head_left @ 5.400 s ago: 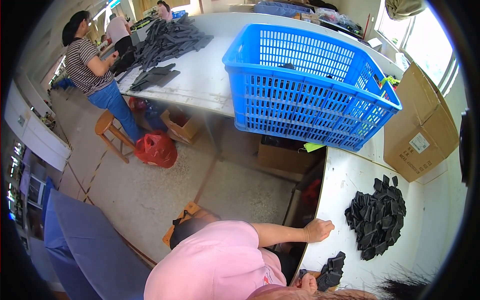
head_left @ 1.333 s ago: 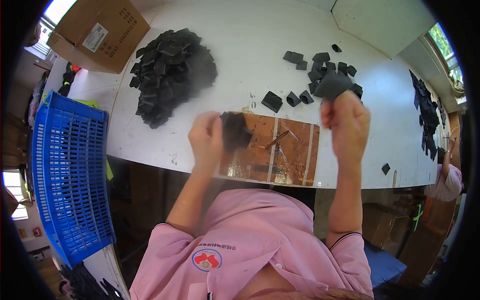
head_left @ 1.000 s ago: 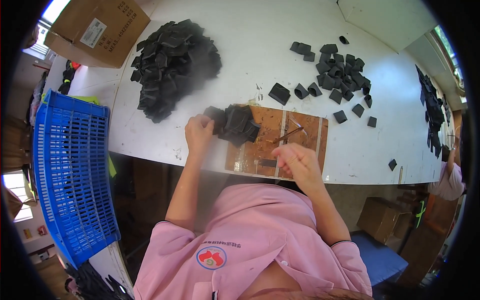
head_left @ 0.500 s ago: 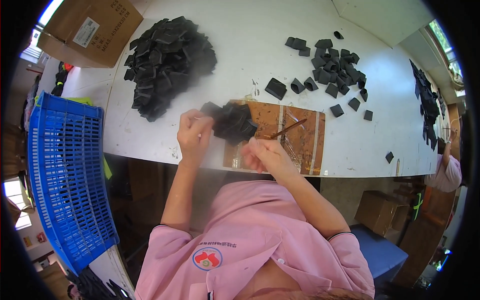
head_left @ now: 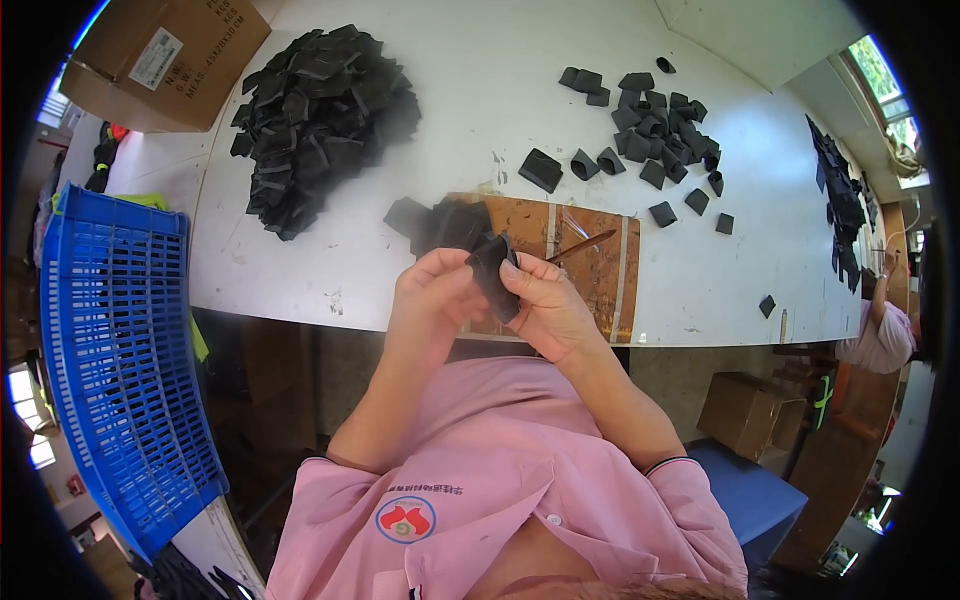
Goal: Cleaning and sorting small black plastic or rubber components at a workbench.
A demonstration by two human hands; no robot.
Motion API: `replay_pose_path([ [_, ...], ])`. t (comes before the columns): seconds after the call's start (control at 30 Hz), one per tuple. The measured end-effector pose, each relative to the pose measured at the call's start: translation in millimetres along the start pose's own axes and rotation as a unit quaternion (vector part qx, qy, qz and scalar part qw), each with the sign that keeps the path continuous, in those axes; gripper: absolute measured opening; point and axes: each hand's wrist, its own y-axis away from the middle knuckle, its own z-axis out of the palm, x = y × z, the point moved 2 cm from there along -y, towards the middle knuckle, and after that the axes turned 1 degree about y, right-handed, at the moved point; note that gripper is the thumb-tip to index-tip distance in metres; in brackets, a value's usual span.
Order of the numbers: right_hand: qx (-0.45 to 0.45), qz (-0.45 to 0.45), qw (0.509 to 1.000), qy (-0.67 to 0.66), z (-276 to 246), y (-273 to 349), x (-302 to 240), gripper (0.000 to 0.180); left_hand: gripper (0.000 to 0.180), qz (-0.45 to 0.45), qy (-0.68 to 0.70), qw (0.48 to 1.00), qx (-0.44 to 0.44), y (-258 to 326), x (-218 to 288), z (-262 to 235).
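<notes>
Between my hands, just above the table's front edge, is a small black fabric sleeve [head_left: 493, 277]. My left hand [head_left: 437, 292] pinches its left side. My right hand [head_left: 550, 302] grips its right side, thumb on top. Behind them a small heap of black pieces [head_left: 447, 225] lies partly on a worn brown board [head_left: 620, 270]. A thin brown stick-like tool [head_left: 585, 245] rests on that board, its near end close to my right hand.
A large pile of black pieces [head_left: 325, 120] stands at the back left. Several folded black loops [head_left: 660, 130] lie scattered at the back right. A blue plastic basket [head_left: 125, 350] is at my left, a cardboard box [head_left: 165, 60] behind it. More black pieces [head_left: 838, 200] lie far right.
Both hands have come together in front of the small heap. A black sleeve is now held between them; before, the hands were apart, the left beside the heap.
</notes>
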Motion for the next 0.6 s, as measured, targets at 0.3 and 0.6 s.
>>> replay_pose_path([
  [0.3, 0.135, -0.141, 0.904, 0.38, 1, -8, 10, 0.015, 0.01, 0.195, -0.213, 0.948, 0.136, 5, 6, -6],
  [0.6, 0.125, -0.526, 0.456, 0.707, 16, -11, 15, 0.018, 0.01, 0.155, -0.249, 0.946, 0.136, 4, 10, 1],
])
